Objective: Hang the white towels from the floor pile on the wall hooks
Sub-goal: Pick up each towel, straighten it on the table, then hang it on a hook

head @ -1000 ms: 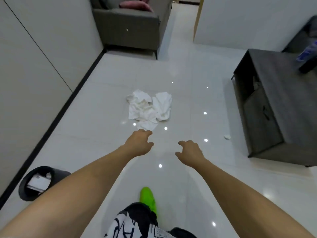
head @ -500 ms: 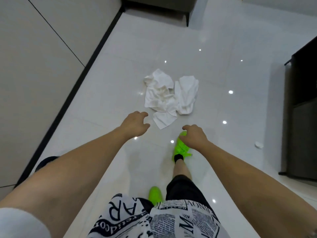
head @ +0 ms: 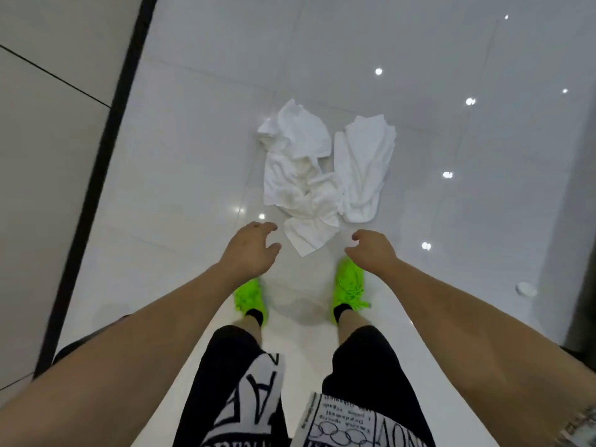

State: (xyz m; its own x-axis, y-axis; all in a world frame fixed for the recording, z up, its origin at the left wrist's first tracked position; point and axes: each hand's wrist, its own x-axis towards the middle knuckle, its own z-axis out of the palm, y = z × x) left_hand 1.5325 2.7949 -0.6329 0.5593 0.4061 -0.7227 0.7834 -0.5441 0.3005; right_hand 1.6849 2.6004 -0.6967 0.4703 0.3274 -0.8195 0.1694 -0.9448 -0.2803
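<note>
1. Lying crumpled on the glossy white floor (head: 193, 162), the white towels (head: 322, 179) form a pile just ahead of two neon-green shoes (head: 350, 285).
2. Left hand (head: 250, 251) hovers near the pile's closest corner, fingers loosely curled, holding nothing.
3. Right hand (head: 374, 251) hovers beside it, also loose and empty.

Glossy white tiled floor (head: 200, 175), carrying bright spot reflections of lights. Wall of pale panels (head: 48, 150) at left, edged by a black skirting strip (head: 106, 150). Neon-green sneakers: left (head: 250, 298), right (head: 350, 290), worn with black socks, standing apart on the floor. Black shorts with white newsprint pattern (head: 354, 398). Small white round object (head: 526, 289) on the floor at far right. Dark furniture edge (head: 580, 221) along the right border.
</note>
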